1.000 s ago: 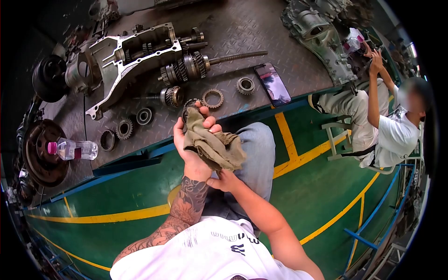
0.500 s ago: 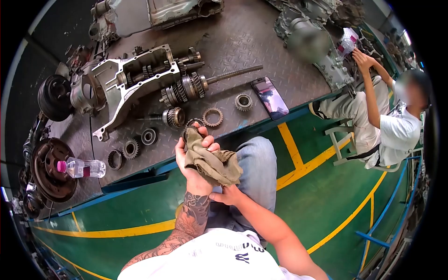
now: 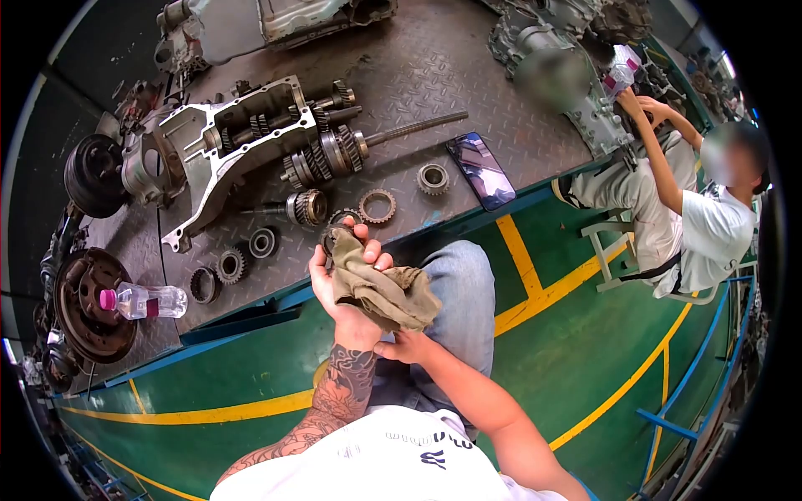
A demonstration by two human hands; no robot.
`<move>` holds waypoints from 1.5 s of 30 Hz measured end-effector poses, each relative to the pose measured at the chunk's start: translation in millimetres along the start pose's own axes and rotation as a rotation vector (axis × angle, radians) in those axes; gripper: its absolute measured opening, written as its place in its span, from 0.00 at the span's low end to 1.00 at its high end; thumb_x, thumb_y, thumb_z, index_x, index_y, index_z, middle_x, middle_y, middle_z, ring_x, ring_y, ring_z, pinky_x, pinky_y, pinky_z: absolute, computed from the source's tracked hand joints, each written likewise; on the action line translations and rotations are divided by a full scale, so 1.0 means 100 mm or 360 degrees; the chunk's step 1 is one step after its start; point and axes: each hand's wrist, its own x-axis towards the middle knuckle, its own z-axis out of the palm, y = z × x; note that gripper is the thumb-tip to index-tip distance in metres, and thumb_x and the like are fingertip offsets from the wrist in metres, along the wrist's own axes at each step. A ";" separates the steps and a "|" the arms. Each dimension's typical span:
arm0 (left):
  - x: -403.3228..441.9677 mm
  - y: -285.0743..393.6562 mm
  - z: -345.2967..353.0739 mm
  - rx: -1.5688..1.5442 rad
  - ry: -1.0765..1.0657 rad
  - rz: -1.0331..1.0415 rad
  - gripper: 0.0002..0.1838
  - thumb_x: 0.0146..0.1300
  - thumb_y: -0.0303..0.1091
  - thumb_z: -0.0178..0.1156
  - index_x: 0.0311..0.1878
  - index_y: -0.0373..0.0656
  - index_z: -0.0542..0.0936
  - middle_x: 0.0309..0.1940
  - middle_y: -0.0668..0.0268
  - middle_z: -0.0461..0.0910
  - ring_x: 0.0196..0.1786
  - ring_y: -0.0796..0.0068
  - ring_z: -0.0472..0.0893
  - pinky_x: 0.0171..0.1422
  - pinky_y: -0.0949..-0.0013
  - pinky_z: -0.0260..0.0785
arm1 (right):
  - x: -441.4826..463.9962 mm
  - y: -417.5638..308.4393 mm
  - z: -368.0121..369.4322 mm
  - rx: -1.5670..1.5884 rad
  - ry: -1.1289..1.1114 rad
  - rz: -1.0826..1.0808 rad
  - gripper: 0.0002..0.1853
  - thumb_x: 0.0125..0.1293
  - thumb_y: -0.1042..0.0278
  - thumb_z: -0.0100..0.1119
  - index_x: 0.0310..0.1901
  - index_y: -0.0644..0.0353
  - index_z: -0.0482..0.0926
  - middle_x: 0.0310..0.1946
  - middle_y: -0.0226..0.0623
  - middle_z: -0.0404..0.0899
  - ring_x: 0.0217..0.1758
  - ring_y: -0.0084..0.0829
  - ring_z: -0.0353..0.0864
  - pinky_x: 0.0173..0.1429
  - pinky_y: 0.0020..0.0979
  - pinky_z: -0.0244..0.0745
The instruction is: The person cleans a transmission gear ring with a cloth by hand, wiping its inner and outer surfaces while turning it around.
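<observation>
My left hand (image 3: 355, 313), at the end of the tattooed forearm, is closed around an olive-brown rag (image 3: 388, 292). A dark round metal part (image 3: 332, 242) shows at the rag's upper left, under my fingertips; most of it is covered. My right hand (image 3: 404, 346) is at the rag's lower end, its thumb near my left wrist and its fingers mostly hidden by the cloth. Just beyond my left fingertips lie a toothed ring (image 3: 378, 205) and a gear on a short shaft (image 3: 307, 207). Nearer the table edge are a bearing (image 3: 264, 243) and a gear ring (image 3: 231, 266).
An opened gearbox housing (image 3: 190, 179) and a gear shaft (image 3: 334, 154) lie on the steel table (image 3: 409, 79). A phone (image 3: 482, 171) and another bearing (image 3: 433, 179) are to the right. A bottle (image 3: 150, 301) lies left. A seated person (image 3: 710, 225) works at right.
The rag's loose end has shifted slightly right, while my hands stay nearly in place. The view has moved a little. The other person's hands have lowered slightly.
</observation>
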 end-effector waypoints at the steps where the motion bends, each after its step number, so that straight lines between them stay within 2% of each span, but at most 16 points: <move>1: 0.00 0.00 0.01 0.0032 0.0000 0.0020 0.26 0.77 0.53 0.42 0.61 0.41 0.74 0.50 0.62 0.80 0.39 0.66 0.74 0.44 0.62 0.69 | 0.00 0.00 0.00 -0.0003 0.0002 0.0019 0.46 0.63 0.55 0.70 0.78 0.63 0.60 0.79 0.44 0.59 0.83 0.41 0.53 0.84 0.45 0.47; 4: -0.02 -0.02 0.03 0.0119 0.0011 0.0085 0.27 0.77 0.54 0.42 0.61 0.40 0.74 0.49 0.61 0.79 0.39 0.65 0.74 0.44 0.60 0.69 | -0.02 0.02 0.02 0.0057 0.0038 0.0038 0.45 0.60 0.54 0.69 0.77 0.60 0.64 0.78 0.45 0.60 0.83 0.46 0.54 0.84 0.48 0.46; 7: -0.04 -0.05 0.04 0.0192 0.0018 0.0139 0.27 0.77 0.54 0.42 0.61 0.40 0.74 0.49 0.61 0.79 0.38 0.65 0.74 0.43 0.60 0.69 | -0.03 0.06 0.00 -0.0009 0.0070 -0.0106 0.44 0.61 0.56 0.70 0.77 0.61 0.64 0.78 0.44 0.61 0.83 0.44 0.54 0.84 0.47 0.48; 11: -0.05 -0.06 0.05 0.0274 -0.0025 0.0195 0.27 0.76 0.54 0.43 0.61 0.40 0.74 0.49 0.61 0.77 0.39 0.65 0.74 0.43 0.59 0.68 | -0.04 0.05 -0.02 0.0366 -0.0023 0.0061 0.45 0.62 0.60 0.70 0.79 0.60 0.59 0.78 0.41 0.60 0.83 0.39 0.55 0.84 0.44 0.50; 17: -0.07 -0.05 0.04 0.0341 -0.0045 0.0230 0.27 0.76 0.54 0.43 0.60 0.39 0.74 0.50 0.60 0.77 0.39 0.64 0.74 0.43 0.59 0.68 | -0.06 0.10 -0.01 0.0384 -0.0092 0.0046 0.48 0.62 0.66 0.69 0.80 0.60 0.55 0.79 0.38 0.57 0.82 0.36 0.55 0.83 0.42 0.52; 27: -0.09 -0.09 0.05 0.0387 -0.0030 0.0260 0.29 0.77 0.55 0.41 0.61 0.37 0.75 0.50 0.58 0.77 0.38 0.62 0.77 0.43 0.58 0.70 | -0.08 0.18 -0.02 0.0439 -0.0023 0.0086 0.46 0.58 0.70 0.67 0.79 0.59 0.58 0.76 0.37 0.61 0.79 0.35 0.60 0.80 0.39 0.57; 31: -0.09 -0.06 0.05 0.0356 0.0000 0.0316 0.31 0.77 0.56 0.40 0.60 0.35 0.74 0.50 0.55 0.78 0.37 0.60 0.79 0.43 0.56 0.74 | -0.05 0.08 -0.02 0.0440 0.0058 0.0283 0.47 0.56 0.73 0.69 0.78 0.59 0.59 0.74 0.38 0.64 0.76 0.33 0.63 0.77 0.37 0.61; 32: -0.09 -0.04 0.05 0.0345 0.0007 0.0328 0.31 0.77 0.56 0.39 0.60 0.35 0.75 0.50 0.55 0.78 0.37 0.60 0.79 0.43 0.56 0.74 | -0.01 0.03 -0.01 0.0482 0.0125 0.0225 0.44 0.55 0.76 0.69 0.76 0.58 0.64 0.73 0.36 0.66 0.75 0.31 0.64 0.75 0.36 0.63; 35: -0.09 -0.01 0.05 0.0355 0.0005 0.0358 0.31 0.77 0.56 0.39 0.60 0.35 0.75 0.50 0.55 0.79 0.37 0.60 0.79 0.43 0.56 0.73 | 0.07 0.02 -0.02 0.0067 0.0204 -0.0044 0.40 0.57 0.76 0.70 0.73 0.58 0.68 0.72 0.34 0.68 0.74 0.32 0.65 0.75 0.36 0.63; 36: -0.09 0.00 0.05 0.0351 -0.0001 0.0357 0.31 0.77 0.56 0.39 0.60 0.35 0.75 0.50 0.55 0.79 0.37 0.60 0.79 0.43 0.56 0.73 | 0.12 -0.05 -0.03 -0.0270 0.0277 -0.0211 0.36 0.59 0.76 0.70 0.72 0.57 0.71 0.71 0.34 0.69 0.74 0.33 0.66 0.75 0.37 0.63; 39: -0.09 0.00 0.04 0.0352 0.0005 0.0354 0.31 0.77 0.56 0.39 0.60 0.35 0.75 0.49 0.55 0.79 0.37 0.60 0.78 0.43 0.56 0.72 | 0.07 0.01 0.00 0.0077 0.0292 -0.0119 0.36 0.60 0.74 0.71 0.72 0.56 0.71 0.71 0.35 0.69 0.74 0.34 0.66 0.75 0.38 0.63; 41: -0.09 0.00 0.04 0.0351 0.0009 0.0346 0.31 0.77 0.55 0.38 0.60 0.35 0.75 0.49 0.55 0.79 0.37 0.60 0.78 0.43 0.56 0.72 | -0.01 0.05 0.01 0.0480 0.0181 0.0060 0.40 0.61 0.77 0.70 0.75 0.58 0.65 0.73 0.35 0.66 0.76 0.33 0.64 0.77 0.38 0.61; 43: -0.09 -0.01 0.05 0.0417 0.0012 0.0381 0.30 0.78 0.55 0.39 0.60 0.36 0.75 0.49 0.56 0.79 0.38 0.61 0.78 0.43 0.57 0.72 | -0.06 0.09 -0.02 0.0679 0.0061 0.0086 0.46 0.60 0.78 0.70 0.79 0.59 0.57 0.77 0.36 0.60 0.79 0.33 0.60 0.82 0.38 0.55; 45: -0.11 -0.03 0.06 0.0495 -0.0006 0.0396 0.30 0.78 0.55 0.41 0.61 0.36 0.74 0.50 0.58 0.77 0.39 0.63 0.78 0.43 0.58 0.71 | -0.11 0.09 0.01 0.0678 0.0047 0.0203 0.47 0.59 0.78 0.70 0.79 0.59 0.58 0.77 0.36 0.61 0.79 0.34 0.61 0.81 0.38 0.57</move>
